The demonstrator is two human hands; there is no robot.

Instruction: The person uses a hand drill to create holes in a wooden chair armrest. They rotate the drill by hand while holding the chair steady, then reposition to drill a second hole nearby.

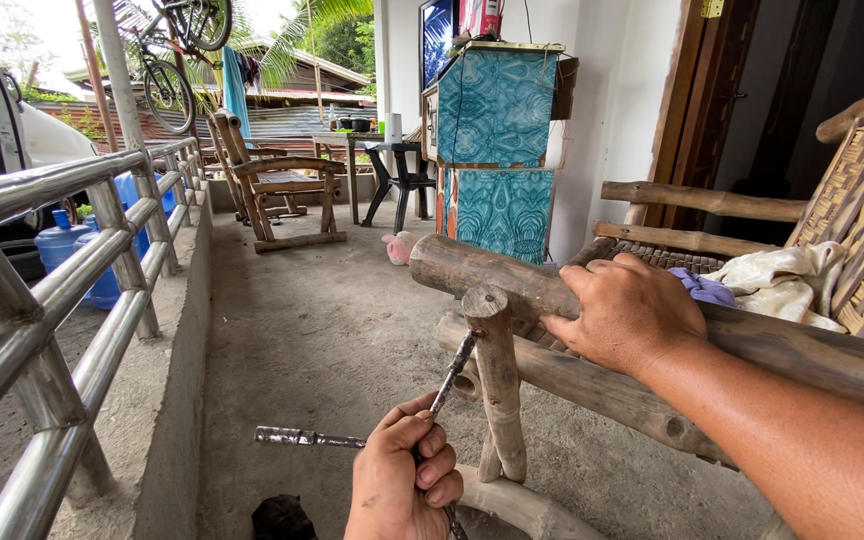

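Observation:
A rustic wooden chair (512,300) made of round logs stands in front of me on a concrete porch. My right hand (624,312) rests flat on its thick log armrest (452,262), fingers wrapped over the top. My left hand (402,480) is closed around a metal hand brace tool (452,375). The tool's tip touches the upright leg post (499,380) just below the armrest. A metal crank bar (307,437) of the tool sticks out to the left of my fist.
A steel pipe railing (62,260) runs along the left on a low concrete wall. A wooden rocking chair (282,185) stands farther back. A teal-patterned cabinet (497,150) stands behind. Cloths (777,280) lie on the chair's woven seat. Blue water jugs (57,245) sit outside the railing.

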